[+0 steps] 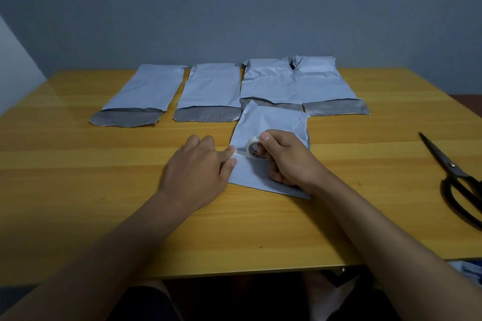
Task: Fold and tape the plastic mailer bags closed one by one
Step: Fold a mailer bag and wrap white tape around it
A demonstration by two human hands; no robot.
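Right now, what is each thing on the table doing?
Front bag: folded, under the hands.
Four back bags: flat, flaps open, untaped.
Tape roll: held by right hand.
Tape end: pinched by left hand.
Scissors: lying untouched.

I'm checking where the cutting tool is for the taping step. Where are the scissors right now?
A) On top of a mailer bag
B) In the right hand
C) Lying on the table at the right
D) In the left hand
C: the scissors lie untouched on the table, while the right hand holds the tape roll and the left hand pinches its free end.
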